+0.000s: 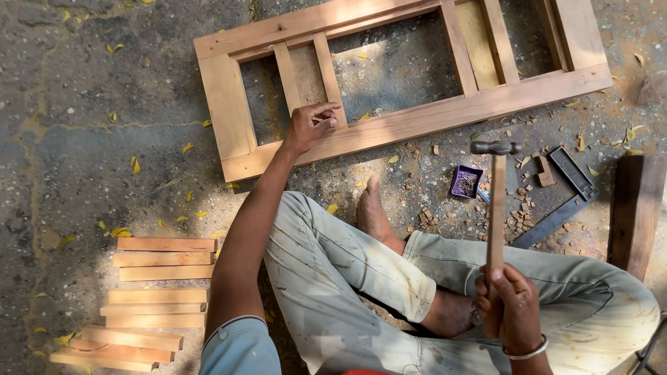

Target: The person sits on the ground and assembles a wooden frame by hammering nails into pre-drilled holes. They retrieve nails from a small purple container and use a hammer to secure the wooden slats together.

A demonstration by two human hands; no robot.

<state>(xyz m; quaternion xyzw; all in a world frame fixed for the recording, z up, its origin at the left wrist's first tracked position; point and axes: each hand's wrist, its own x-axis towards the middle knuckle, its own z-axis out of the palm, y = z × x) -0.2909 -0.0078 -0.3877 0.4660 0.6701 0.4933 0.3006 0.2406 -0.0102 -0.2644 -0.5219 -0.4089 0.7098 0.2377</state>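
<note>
My left hand rests on the near rail of the wooden frame, its grip narrow, fingertips pinched together on something too small to make out, right where an upright slat meets the rail. My right hand has its grip closed around the handle of the hammer, whose long axis points straight away from me, head at the far end. The pinch lies well off to the left of the hammer head, slightly beyond it. Just left of the handle sits a small purple box of nails on the floor.
</note>
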